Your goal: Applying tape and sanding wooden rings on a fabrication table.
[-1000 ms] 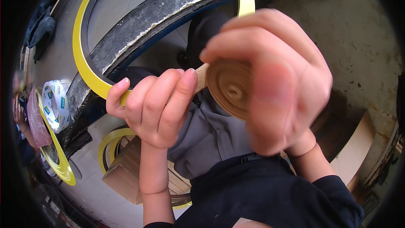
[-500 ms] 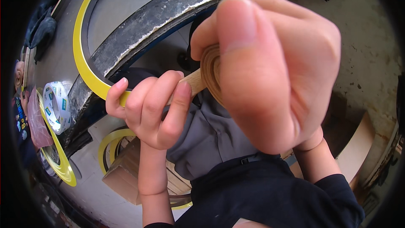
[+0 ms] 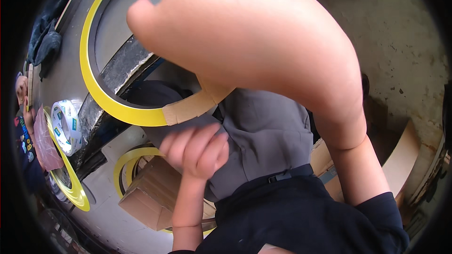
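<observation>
A large coil of flat strip, ring-shaped with a yellow face and dark inner side, leans over the table edge toward my lap. Brown paper tape wraps its near section, and a strip runs up from there behind my right hand. That hand is large and close to the camera, above the coil; the tape roll in it is hidden behind the hand and wrist. Just below the taped section, apart from the coil, my left hand is slightly blurred, its fingers curled in and nothing visible in them.
The worn dark table edge crosses at left. A roll of printed white tape, pink plastic and more yellow coils lie at left. On the floor are a cardboard box and another yellow coil. Another person's hand shows far left.
My left hand has let go of the coil and dropped below it, exposing the taped section. My right hand has swung up and left over the coil, taking the tape roll out of sight.
</observation>
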The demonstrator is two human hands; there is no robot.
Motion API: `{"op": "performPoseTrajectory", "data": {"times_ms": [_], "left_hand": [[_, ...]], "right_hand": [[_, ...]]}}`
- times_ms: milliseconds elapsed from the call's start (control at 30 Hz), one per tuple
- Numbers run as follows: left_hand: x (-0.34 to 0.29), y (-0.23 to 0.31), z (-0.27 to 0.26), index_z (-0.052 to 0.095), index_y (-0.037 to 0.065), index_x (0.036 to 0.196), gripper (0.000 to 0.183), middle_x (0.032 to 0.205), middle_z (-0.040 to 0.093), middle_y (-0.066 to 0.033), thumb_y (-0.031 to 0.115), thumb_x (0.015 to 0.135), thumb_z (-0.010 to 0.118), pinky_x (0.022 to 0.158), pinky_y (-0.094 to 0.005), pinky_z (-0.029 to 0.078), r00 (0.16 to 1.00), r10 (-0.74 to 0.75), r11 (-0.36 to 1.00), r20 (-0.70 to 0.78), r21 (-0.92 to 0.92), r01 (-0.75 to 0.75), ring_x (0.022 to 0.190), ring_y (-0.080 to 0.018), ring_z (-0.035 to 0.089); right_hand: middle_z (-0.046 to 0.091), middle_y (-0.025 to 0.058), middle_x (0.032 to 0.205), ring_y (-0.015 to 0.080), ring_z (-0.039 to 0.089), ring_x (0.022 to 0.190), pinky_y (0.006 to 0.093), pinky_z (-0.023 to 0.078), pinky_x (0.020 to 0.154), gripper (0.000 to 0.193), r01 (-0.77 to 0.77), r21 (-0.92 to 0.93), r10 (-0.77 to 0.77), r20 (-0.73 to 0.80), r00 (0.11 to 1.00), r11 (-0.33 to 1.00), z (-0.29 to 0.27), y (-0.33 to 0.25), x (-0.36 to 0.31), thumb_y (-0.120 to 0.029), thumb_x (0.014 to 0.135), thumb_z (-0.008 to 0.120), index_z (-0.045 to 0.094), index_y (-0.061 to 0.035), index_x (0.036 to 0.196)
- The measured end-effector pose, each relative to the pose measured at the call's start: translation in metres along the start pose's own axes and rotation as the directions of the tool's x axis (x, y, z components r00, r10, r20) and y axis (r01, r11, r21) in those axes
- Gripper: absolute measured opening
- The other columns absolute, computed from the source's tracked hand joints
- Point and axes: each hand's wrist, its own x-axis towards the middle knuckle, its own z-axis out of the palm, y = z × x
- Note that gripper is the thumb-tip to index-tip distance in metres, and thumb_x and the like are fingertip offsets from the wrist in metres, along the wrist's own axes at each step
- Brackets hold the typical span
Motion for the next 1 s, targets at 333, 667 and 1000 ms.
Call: {"op": "performPoseTrajectory", "data": {"times_ms": [333,667,1000], "left_hand": [[0.063,-0.033,0.063,0.046,0.005,0.145,0.052,0.147,0.052,-0.0154,0.038,0.104,0.047,0.116,-0.054,0.034,0.843,-0.18,-0.983,0.507,-0.115,-0.14,0.139,-0.0332,0.046],[0.067,-0.031,0.089,0.035,0.001,0.152,0.075,0.148,0.047,-0.0139,0.031,0.093,0.071,0.117,-0.0455,0.036,0.796,-0.297,-0.836,0.528,-0.546,0.05,0.134,-0.0306,0.046],[0.051,0.022,0.08,0.052,0.002,0.134,0.05,0.121,0.06,-0.0135,0.04,0.102,0.047,0.108,-0.0424,0.041,0.668,-0.472,-0.82,0.575,-0.566,-0.092,0.118,-0.0273,0.056]], "right_hand": [[0.057,0.0034,0.062,0.0108,0.052,0.057,0.0232,0.042,0.055,0.01,0.078,-0.08,-0.084,-0.065,0.994,0.994,0.026,-0.017,0.007,-0.004,0.085,0.062,0.065,-0.0004,0.076],[0.057,0.0069,0.07,0.0113,0.053,0.062,0.0236,0.042,0.057,0.007,0.227,-0.133,-0.236,-0.058,0.97,0.965,-0.021,-0.009,-0.052,0.004,0.088,0.059,0.057,0.0046,0.081],[0.052,0.0197,0.117,0.0296,0.055,0.105,0.0384,0.051,0.085,0.064,0.052,-0.132,-0.054,-0.013,0.998,0.99,0.015,0.012,-0.127,-0.013,0.068,0.088,0.05,-0.0043,0.12]]}}
